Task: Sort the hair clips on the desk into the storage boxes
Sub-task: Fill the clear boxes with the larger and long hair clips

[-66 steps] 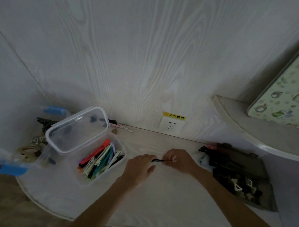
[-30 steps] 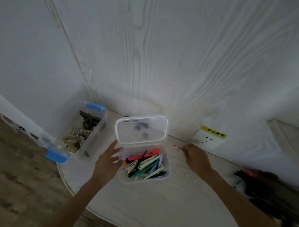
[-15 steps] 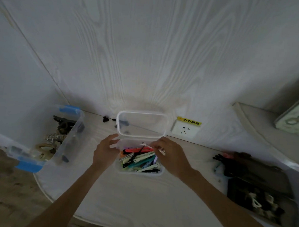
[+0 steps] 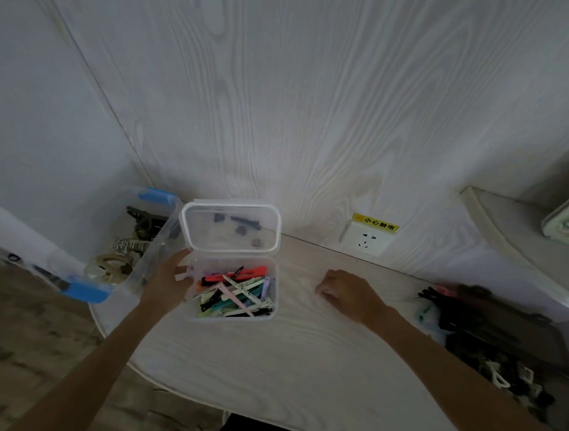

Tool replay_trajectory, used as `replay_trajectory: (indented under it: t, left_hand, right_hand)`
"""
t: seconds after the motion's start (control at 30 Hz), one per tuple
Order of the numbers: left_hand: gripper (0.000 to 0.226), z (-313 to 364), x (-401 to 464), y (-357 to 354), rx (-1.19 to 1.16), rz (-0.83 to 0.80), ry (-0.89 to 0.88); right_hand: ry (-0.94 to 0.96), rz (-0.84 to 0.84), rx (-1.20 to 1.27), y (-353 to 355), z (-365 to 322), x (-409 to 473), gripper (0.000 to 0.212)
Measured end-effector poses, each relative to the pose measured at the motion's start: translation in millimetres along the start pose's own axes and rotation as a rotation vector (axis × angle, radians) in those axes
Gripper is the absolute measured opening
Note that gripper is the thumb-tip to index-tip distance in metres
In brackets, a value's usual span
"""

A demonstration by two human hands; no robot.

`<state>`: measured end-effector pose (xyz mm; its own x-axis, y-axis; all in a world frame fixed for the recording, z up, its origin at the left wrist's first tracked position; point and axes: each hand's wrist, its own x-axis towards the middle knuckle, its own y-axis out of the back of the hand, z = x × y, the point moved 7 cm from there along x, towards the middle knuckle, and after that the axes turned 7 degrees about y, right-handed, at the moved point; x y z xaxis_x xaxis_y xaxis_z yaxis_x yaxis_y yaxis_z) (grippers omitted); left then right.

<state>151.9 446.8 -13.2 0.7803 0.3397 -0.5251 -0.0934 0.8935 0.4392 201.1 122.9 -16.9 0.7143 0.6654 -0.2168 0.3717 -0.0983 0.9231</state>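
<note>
A small clear box (image 4: 274,299) stands on the desk with its lid (image 4: 231,227) hinged upright. Inside lie several flat hair clips (image 4: 237,291) in red, green, white, pink and black. My left hand (image 4: 169,283) grips the box's left wall. To the right of the box, my right hand (image 4: 348,294) rests on the desk with loosely curled fingers and nothing visible in it. A few dark clips (image 4: 240,224) show through the lid, against the wall.
A larger clear bin (image 4: 151,258) with blue latches sits at the left and holds claw clips. At the right edge lies a dark case (image 4: 500,329) with black and white clips. A wall socket (image 4: 368,240) sits behind the desk, a shelf (image 4: 520,238) to its right.
My right hand brought a clip from by the wall to the small box and has pulled back to the right, empty. My left hand stays on the box's left side.
</note>
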Motion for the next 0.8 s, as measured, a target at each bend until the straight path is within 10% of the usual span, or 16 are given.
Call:
replay_trajectory:
  t: [0.33,0.7,0.8]
  left_hand:
    - [0.051,23.2,-8.9,-55.1,0.035,-0.146,0.027]
    - [0.056,82.3,5.1,-115.0,-0.197,-0.147,0.098]
    - [0.009,80.6,14.6,-106.2,-0.29,-0.199,0.084]
  right_hand:
    - [-0.179,0.643,0.198,59.6,-14.4,-34.9,0.011]
    - [-0.177,0.347,0.045,56.1,-23.2,11.3,0.022]
    - [-0.192,0.374,-0.003,59.1,-26.7,16.0,0.022]
